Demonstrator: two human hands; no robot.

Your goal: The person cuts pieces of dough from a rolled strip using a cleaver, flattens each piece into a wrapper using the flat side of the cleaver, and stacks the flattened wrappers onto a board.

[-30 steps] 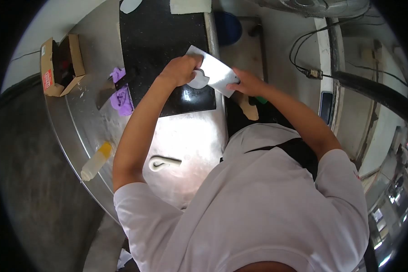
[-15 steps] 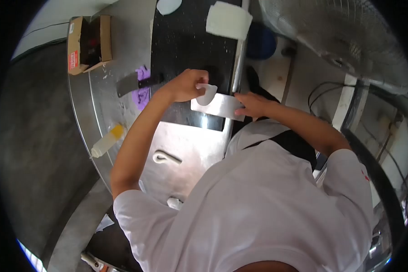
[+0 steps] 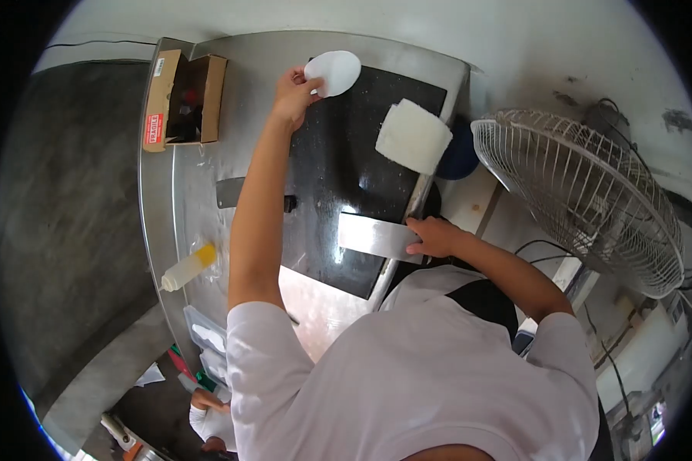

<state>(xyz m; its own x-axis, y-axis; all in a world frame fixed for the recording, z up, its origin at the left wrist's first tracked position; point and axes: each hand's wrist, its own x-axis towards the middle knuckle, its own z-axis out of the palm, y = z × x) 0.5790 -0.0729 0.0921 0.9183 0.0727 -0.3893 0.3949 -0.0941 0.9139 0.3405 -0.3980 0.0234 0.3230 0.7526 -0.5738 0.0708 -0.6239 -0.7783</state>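
Observation:
My left hand (image 3: 294, 96) reaches to the far left corner of the black board (image 3: 338, 154). Its thumb and fingers pinch the edge of a thin white round dough wrapper (image 3: 334, 73); whether others lie under it I cannot tell. Close to my body, my right hand (image 3: 437, 237) grips the right end of a broad, shiny metal blade (image 3: 377, 237), which lies flat near the board's front edge. Any handle is hidden. Left of the board is a dark cleaver (image 3: 229, 194), partly covered by my left forearm. An off-white folded cloth (image 3: 414, 138) rests on the board's right side.
A cardboard box (image 3: 160, 100) stands on the steel table (image 3: 200, 177) at far left. Nearer is a squeeze bottle (image 3: 183, 273) with a yellow end. A caged fan (image 3: 584, 192) stands to the right. At lower left, a co-worker's hand (image 3: 206, 399) is near plastic containers (image 3: 204, 330).
My left hand has carried the wrapper from above the blade to the board's far left corner. My right hand still holds the blade. The view has shifted, bringing the co-worker into sight.

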